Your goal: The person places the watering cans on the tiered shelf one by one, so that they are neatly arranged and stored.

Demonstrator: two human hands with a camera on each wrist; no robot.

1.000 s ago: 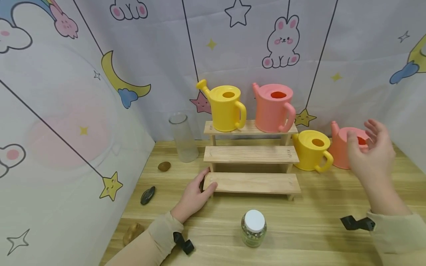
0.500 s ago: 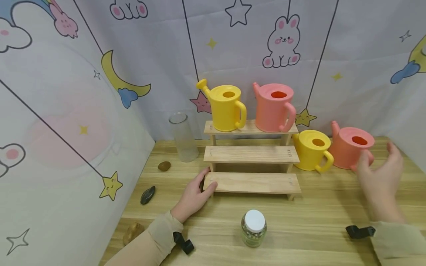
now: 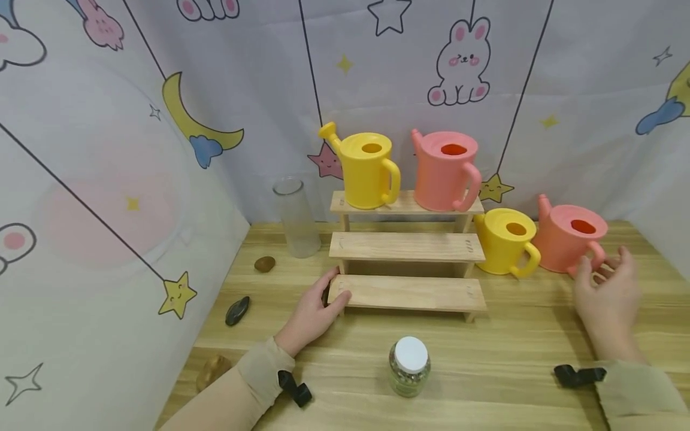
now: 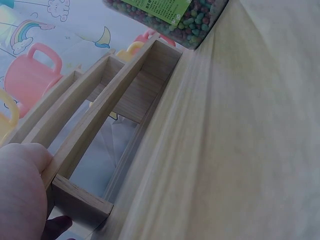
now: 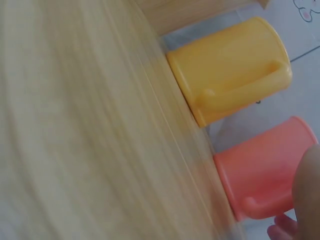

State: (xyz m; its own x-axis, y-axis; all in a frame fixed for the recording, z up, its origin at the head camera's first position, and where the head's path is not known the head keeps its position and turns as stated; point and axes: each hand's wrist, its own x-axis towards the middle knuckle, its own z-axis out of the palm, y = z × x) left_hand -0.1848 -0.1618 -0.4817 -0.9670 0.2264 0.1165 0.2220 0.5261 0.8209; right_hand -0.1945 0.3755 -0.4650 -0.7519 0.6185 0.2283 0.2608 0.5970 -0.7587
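— So, how far along is the work looking?
— Roughly halfway, judging by the cans: an upper yellow can and an upper pink can are sitting atop the wooden stand, upper center of the frame.
— What is apparently remaining?
— A lower yellow can and a lower pink can, both standing on the table at center right.
— And the hands?
— The left hand is gripping the stand's bottom step, lower center. The right hand is reaching around the lower pink can's handle; whether it is grasping, I'm not managing to tell.
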